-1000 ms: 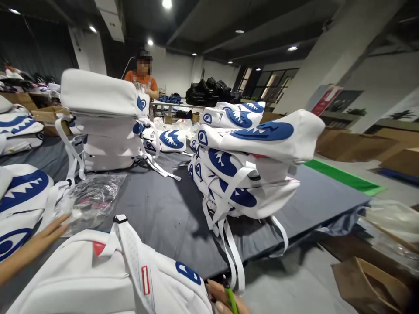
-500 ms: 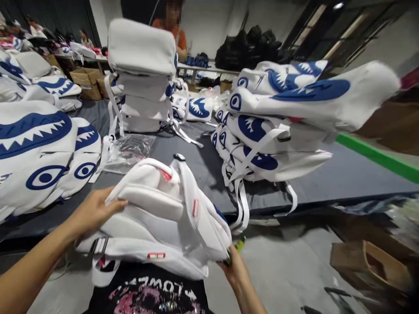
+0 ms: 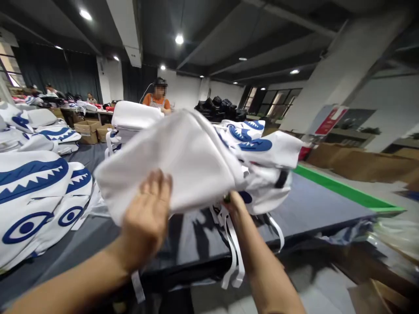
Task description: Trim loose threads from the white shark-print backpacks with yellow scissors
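Observation:
A white backpack is held up off the table with its plain bottom toward me, slightly blurred. My left hand lies against that bottom, fingers stretched out and pressed to the cloth. At the lower right edge of the bag, my right hand is closed on it. A small green thing shows at the right fingers, too little of it to name. Behind the bag, to the right, stands a pile of white backpacks with blue shark mouths and hanging straps.
Shark-face backpacks lie at the left on the dark-covered table. Another white stack stands behind the held bag. A green strip edges the table at the right. A person in orange is across the table. Cardboard boxes are at lower right.
The backpack has gone up and away from my body, turning from its strap side to its bottom. My left hand has moved from its top edge to flat against the bottom. The view has tilted up.

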Action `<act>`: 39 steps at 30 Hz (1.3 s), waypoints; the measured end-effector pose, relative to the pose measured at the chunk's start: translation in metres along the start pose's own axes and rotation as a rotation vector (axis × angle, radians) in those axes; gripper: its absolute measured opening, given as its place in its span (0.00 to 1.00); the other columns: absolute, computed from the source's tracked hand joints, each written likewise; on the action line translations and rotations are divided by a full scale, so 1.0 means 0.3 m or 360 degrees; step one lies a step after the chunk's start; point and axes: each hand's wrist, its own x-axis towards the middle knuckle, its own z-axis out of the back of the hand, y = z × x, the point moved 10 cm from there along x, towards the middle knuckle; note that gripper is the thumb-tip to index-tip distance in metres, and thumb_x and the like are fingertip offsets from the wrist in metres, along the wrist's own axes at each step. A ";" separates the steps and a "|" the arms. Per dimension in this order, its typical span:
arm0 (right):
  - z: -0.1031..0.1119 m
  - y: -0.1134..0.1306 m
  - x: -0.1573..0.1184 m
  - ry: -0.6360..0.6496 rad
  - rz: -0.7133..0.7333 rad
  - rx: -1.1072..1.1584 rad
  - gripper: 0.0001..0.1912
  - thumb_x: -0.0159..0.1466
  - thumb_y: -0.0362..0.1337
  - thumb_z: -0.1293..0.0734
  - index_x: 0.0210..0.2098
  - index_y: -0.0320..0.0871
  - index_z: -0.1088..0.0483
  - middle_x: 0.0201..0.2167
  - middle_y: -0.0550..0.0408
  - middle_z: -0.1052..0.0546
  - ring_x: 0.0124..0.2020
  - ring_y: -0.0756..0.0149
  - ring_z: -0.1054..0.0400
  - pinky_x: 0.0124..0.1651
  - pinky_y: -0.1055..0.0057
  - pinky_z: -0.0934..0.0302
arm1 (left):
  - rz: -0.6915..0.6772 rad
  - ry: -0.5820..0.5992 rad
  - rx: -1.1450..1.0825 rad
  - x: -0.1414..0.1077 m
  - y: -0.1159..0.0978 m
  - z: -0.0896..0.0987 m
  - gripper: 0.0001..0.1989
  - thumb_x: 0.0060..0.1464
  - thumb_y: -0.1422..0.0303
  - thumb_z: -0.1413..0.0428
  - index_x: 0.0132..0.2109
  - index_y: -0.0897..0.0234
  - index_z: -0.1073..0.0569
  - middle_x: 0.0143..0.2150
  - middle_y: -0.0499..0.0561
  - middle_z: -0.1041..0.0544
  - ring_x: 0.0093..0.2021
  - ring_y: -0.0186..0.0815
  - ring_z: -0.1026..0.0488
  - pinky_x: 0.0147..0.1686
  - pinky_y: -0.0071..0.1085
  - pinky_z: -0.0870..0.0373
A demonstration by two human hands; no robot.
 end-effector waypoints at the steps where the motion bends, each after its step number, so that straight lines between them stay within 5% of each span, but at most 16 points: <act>1: 0.012 -0.068 -0.048 0.0003 -0.0102 0.0029 0.27 0.56 0.62 0.38 0.34 0.42 0.31 0.21 0.51 0.28 0.28 0.53 0.27 0.30 0.55 0.30 | -0.0088 0.0048 -0.0047 -0.051 -0.047 -0.110 0.31 0.63 0.70 0.55 0.73 0.60 0.42 0.67 0.56 0.31 0.71 0.47 0.38 0.67 0.49 0.33; 3: 0.055 -0.275 -0.199 0.0048 -0.0528 0.0225 0.30 0.50 0.63 0.31 0.38 0.43 0.30 0.27 0.48 0.24 0.31 0.50 0.24 0.33 0.52 0.28 | -0.0291 0.0289 -0.0204 -0.167 -0.125 -0.348 0.34 0.62 0.70 0.50 0.74 0.57 0.44 0.70 0.57 0.35 0.70 0.48 0.38 0.62 0.47 0.27; 6: 0.146 -0.537 -0.468 -0.0077 -0.1121 0.0558 0.43 0.45 0.61 0.23 0.53 0.47 0.32 0.45 0.45 0.21 0.46 0.48 0.22 0.45 0.52 0.27 | -0.0265 0.0383 -0.0220 -0.305 -0.105 -0.572 0.38 0.58 0.70 0.43 0.73 0.55 0.44 0.72 0.59 0.39 0.71 0.51 0.40 0.61 0.48 0.27; 10: 0.073 -0.596 -0.599 0.0056 -0.1179 0.0555 0.55 0.50 0.62 0.24 0.69 0.47 0.44 0.60 0.40 0.28 0.54 0.49 0.25 0.54 0.55 0.30 | 0.0059 0.0429 -0.0028 -0.384 0.044 -0.746 0.51 0.49 0.67 0.33 0.75 0.57 0.49 0.76 0.67 0.52 0.75 0.62 0.56 0.65 0.63 0.39; 13: -0.102 -0.577 -0.525 0.0129 -0.1061 0.0471 0.58 0.51 0.63 0.25 0.73 0.49 0.48 0.62 0.44 0.30 0.58 0.50 0.29 0.57 0.57 0.31 | 0.0081 0.0453 -0.0085 -0.383 0.094 -0.893 0.50 0.49 0.66 0.32 0.74 0.60 0.48 0.75 0.71 0.49 0.75 0.59 0.55 0.66 0.59 0.39; 17: -0.362 -0.532 -0.273 0.0247 -0.0819 0.0344 0.54 0.53 0.59 0.27 0.72 0.47 0.46 0.52 0.49 0.24 0.57 0.52 0.30 0.53 0.60 0.28 | 0.0324 0.0476 -0.0097 -0.254 0.219 -1.093 0.36 0.54 0.72 0.36 0.68 0.63 0.37 0.72 0.71 0.41 0.73 0.58 0.48 0.65 0.53 0.35; 20: -0.479 -0.523 -0.075 0.0234 -0.0820 0.0294 0.51 0.52 0.49 0.29 0.71 0.42 0.45 0.49 0.51 0.24 0.50 0.55 0.28 0.47 0.63 0.27 | 0.0655 0.0825 -0.0037 -0.121 0.340 -1.207 0.42 0.54 0.73 0.36 0.72 0.64 0.43 0.73 0.76 0.47 0.71 0.63 0.43 0.61 0.55 0.31; 22: -0.539 -0.545 -0.004 0.0240 -0.0884 0.0244 0.50 0.53 0.47 0.32 0.72 0.39 0.47 0.53 0.50 0.27 0.53 0.58 0.30 0.48 0.67 0.28 | 0.0698 0.1076 -0.0123 -0.062 0.380 -1.228 0.44 0.57 0.68 0.37 0.74 0.67 0.49 0.73 0.79 0.49 0.70 0.60 0.40 0.59 0.50 0.31; 24: -0.597 -0.584 -0.002 0.0296 -0.0917 0.0197 0.51 0.54 0.48 0.33 0.73 0.40 0.51 0.59 0.48 0.31 0.56 0.59 0.32 0.49 0.67 0.28 | 0.0533 0.1019 -0.0175 -0.015 0.407 -1.158 0.39 0.62 0.64 0.43 0.74 0.69 0.50 0.74 0.76 0.51 0.72 0.54 0.44 0.64 0.46 0.37; 27: -0.608 -0.644 -0.073 0.0308 -0.0777 0.0229 0.50 0.48 0.49 0.25 0.68 0.43 0.39 0.59 0.48 0.29 0.51 0.60 0.28 0.47 0.69 0.27 | 0.0537 0.0930 -0.0024 -0.095 0.544 -0.965 0.39 0.64 0.60 0.45 0.75 0.62 0.51 0.77 0.64 0.58 0.77 0.50 0.58 0.71 0.47 0.48; 29: -0.593 -0.713 -0.169 0.0493 -0.0852 0.0260 0.48 0.46 0.49 0.23 0.64 0.42 0.34 0.56 0.45 0.26 0.46 0.59 0.24 0.45 0.68 0.26 | 0.0736 0.0919 0.0226 -0.228 0.689 -0.773 0.39 0.62 0.60 0.43 0.75 0.62 0.49 0.77 0.65 0.60 0.77 0.54 0.63 0.72 0.55 0.51; 33: -0.483 -0.760 -0.340 0.0644 -0.0933 0.0187 0.38 0.46 0.51 0.22 0.51 0.40 0.28 0.47 0.45 0.21 0.40 0.58 0.22 0.44 0.65 0.25 | 0.1251 0.0811 0.0975 -0.505 1.000 -0.283 0.41 0.61 0.58 0.43 0.74 0.66 0.49 0.77 0.69 0.60 0.77 0.58 0.65 0.71 0.59 0.59; 36: -0.455 -0.703 -0.443 0.0666 -0.0949 0.0126 0.36 0.46 0.54 0.23 0.48 0.40 0.28 0.42 0.45 0.20 0.39 0.55 0.22 0.44 0.62 0.25 | 0.1594 0.0862 0.1324 -0.654 1.177 -0.041 0.44 0.60 0.55 0.43 0.73 0.77 0.50 0.74 0.77 0.52 0.73 0.64 0.52 0.67 0.55 0.52; 39: -0.491 -0.617 -0.546 0.0760 -0.0963 0.0117 0.38 0.45 0.56 0.24 0.48 0.39 0.29 0.41 0.44 0.18 0.39 0.52 0.21 0.44 0.59 0.25 | 0.1756 0.1033 0.1285 -0.724 1.269 0.033 0.39 0.62 0.54 0.46 0.68 0.80 0.42 0.61 0.78 0.30 0.61 0.60 0.32 0.59 0.48 0.40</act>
